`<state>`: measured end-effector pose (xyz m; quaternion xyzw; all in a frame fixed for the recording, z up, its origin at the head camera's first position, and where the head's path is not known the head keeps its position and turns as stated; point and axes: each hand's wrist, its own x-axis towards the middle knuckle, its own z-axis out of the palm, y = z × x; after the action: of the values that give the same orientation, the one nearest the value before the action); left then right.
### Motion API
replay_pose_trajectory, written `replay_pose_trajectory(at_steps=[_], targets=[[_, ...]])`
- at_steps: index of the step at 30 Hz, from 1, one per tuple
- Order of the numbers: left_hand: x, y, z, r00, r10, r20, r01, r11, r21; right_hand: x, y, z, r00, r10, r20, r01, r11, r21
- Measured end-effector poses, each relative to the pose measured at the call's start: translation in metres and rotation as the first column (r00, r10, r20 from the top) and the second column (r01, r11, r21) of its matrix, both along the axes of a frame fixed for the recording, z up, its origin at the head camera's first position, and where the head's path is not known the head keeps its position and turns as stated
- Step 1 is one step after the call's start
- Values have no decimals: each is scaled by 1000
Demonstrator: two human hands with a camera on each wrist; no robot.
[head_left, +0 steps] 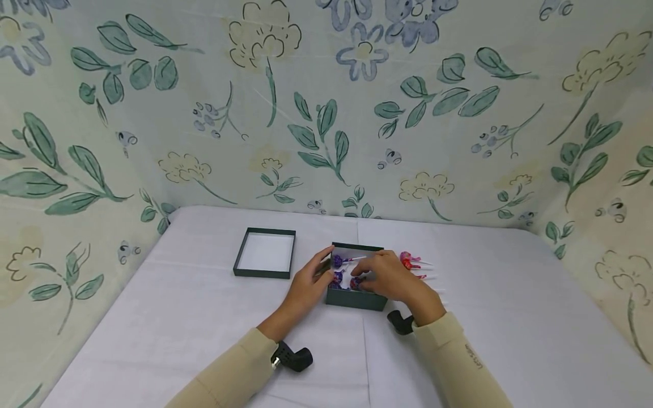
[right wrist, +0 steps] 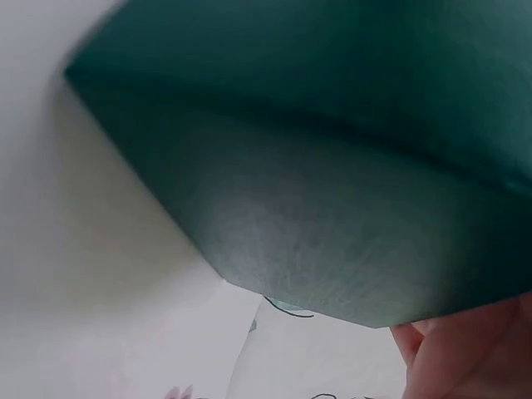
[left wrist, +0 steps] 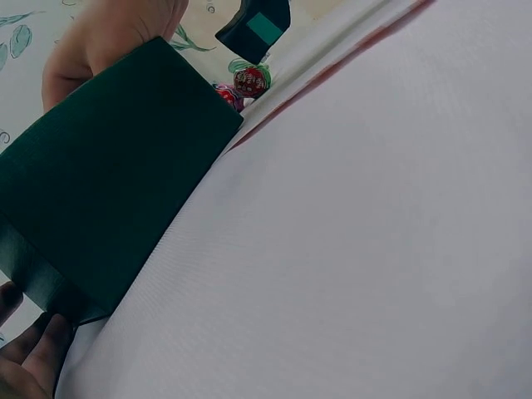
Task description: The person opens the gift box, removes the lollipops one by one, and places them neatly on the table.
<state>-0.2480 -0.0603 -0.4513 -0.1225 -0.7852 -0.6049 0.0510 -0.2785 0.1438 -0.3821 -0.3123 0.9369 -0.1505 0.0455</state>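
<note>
A dark green box (head_left: 356, 300) with a pale inside stands on the white-covered table. Inside lie several lollipops in purple and dark wrappers, one purple lollipop (head_left: 338, 260) with its white stick pointing right. My left hand (head_left: 305, 283) holds the box's left side, thumb at the rim; its fingers (left wrist: 46, 349) show against the side wall in the left wrist view. Over the box's right wall reaches my right hand (head_left: 385, 275), fingertips down inside, pinching a dark-wrapped lollipop (head_left: 355, 283). In the right wrist view the box wall (right wrist: 291, 216) hides those fingertips.
Right of the box lie several red and pink lollipops (head_left: 408, 259), sticks pointing right, partly behind my right forearm. A shallow green-rimmed lid (head_left: 265, 275) with a white inside lies to the left. Floral cloth (head_left: 326, 141) hangs behind the table.
</note>
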Motion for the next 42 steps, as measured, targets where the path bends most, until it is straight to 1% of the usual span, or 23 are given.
replay_pose_trajectory(at_steps=[2, 4, 6, 9, 12, 19, 23, 29, 35, 37, 42], targets=[[0, 1, 0, 1000, -3, -4, 3, 1000, 0, 0, 0, 0, 1000, 3, -9, -3, 1000, 17], [-1, 1, 1, 1000, -10, -24, 10, 1000, 5, 0, -1, 1, 1000, 2, -12, -2, 1000, 30], [-1, 1, 2, 999, -14, -46, 14, 1000, 9, 0, -1, 2, 1000, 2, -10, -2, 999, 35], [-1, 2, 3, 998, -22, -62, 23, 1000, 12, -1, -2, 2, 1000, -8, 3, 8, 999, 31], [-1, 2, 4, 999, -20, -44, 21, 1000, 9, -1, -1, 1, 1000, -12, 9, 12, 1000, 26], [-2, 2, 3, 999, -23, -36, 24, 1000, 16, -1, 1, 0, 1000, -3, -2, 3, 1000, 14], [-1, 1, 3, 999, -21, -33, 21, 1000, 15, -1, 2, 0, 1000, 16, -25, -16, 1000, -19], [0, 0, 2, 1000, -14, -23, 15, 1000, 20, -2, 1, 0, 999, 29, -45, -34, 994, -107], [0, 0, -1, 1000, -13, -15, 14, 1000, 17, -1, 1, 2, 1000, 12, -20, -15, 983, -183], [2, 1, 3, 1000, -16, -10, 16, 1000, 19, 0, 2, 4, 1000, 2, -17, -5, 980, -198], [14, 2, 25, 999, -33, 6, 33, 999, 17, 4, 6, 14, 999, -19, -42, 9, 974, -226]])
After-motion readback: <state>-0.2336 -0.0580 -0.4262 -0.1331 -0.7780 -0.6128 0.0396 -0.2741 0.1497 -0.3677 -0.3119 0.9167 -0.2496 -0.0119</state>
